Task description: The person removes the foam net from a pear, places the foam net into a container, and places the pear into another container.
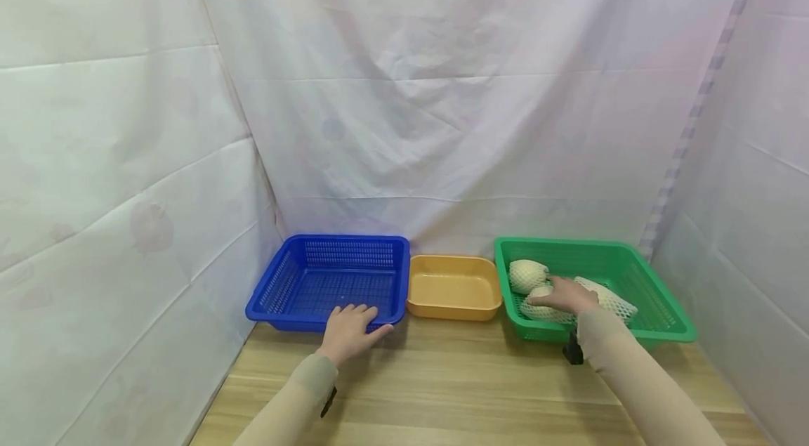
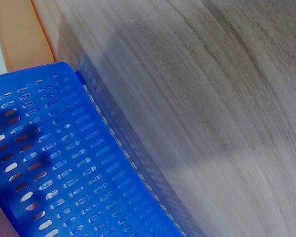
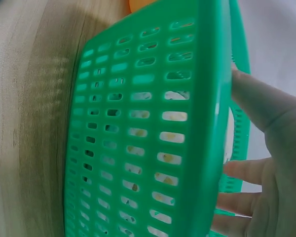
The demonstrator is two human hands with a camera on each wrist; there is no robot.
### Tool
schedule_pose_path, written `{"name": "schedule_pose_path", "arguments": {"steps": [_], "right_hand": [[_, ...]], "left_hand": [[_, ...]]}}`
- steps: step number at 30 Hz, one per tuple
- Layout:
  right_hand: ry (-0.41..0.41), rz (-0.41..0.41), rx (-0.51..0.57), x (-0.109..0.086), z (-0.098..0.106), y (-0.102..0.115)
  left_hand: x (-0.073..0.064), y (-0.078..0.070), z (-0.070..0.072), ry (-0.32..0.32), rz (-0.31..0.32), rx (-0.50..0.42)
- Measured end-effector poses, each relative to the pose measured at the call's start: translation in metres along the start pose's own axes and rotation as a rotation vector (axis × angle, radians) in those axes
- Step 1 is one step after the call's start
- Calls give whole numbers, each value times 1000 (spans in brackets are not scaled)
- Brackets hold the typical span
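My left hand (image 1: pixel 350 332) lies over the near rim of the blue basket (image 1: pixel 265 317), fingers extended and thumb spread to the side. In the left wrist view, only a sliver of that hand shows beside the blue basket's slotted wall (image 2: pixel 84 163). My right hand (image 1: pixel 570 295) reaches over the near wall of the green basket (image 1: pixel 660 333). Its thumb and fingers are spread about a pale round item in white foam netting (image 1: pixel 541 293); the rim hides the fingertips in the right wrist view. Another netted round item (image 1: pixel 527 276) sits just beyond, at the left.
An orange-yellow tray (image 1: pixel 454 311) stands between the two baskets. More white foam netting (image 1: pixel 608 300) lies right of my right hand. All three containers rest on a wood-grain table (image 1: pixel 455 383), with white cloth (image 1: pixel 442 116) hanging behind and at both sides.
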State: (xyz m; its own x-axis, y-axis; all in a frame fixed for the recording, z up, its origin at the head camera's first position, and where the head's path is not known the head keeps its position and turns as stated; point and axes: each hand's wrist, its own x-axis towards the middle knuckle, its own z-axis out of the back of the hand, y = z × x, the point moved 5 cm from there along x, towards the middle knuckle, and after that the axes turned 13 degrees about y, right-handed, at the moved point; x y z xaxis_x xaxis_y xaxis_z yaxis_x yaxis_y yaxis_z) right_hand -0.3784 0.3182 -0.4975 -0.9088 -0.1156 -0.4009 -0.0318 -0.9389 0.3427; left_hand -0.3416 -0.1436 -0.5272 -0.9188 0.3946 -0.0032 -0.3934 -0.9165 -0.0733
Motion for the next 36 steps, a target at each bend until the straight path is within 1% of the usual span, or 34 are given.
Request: {"name": "schedule_pose_path", "arguments": {"steps": [6,10,13,17,27,32,36], "right_hand": [[46,11,23,5,-5,-1],[57,19,47,8,-7,0],[64,23,59,10,-8,0],[76,13,46,13,-9,0],[80,1,50,17,-10,-6],[114,-18,64,19,-10,-7],[141,-36,52,22,-11,-7]], "left_hand": [[0,0,0,6,-1,-6],[0,1,0,8,4,3],[0,1,-1,6,2,-7],[2,1,-2,-1,-4,-15],[3,1,-6,-8,-9,5],[2,1,-3,-26,-13,5],[1,0,-1,-44,-18,1]]}}
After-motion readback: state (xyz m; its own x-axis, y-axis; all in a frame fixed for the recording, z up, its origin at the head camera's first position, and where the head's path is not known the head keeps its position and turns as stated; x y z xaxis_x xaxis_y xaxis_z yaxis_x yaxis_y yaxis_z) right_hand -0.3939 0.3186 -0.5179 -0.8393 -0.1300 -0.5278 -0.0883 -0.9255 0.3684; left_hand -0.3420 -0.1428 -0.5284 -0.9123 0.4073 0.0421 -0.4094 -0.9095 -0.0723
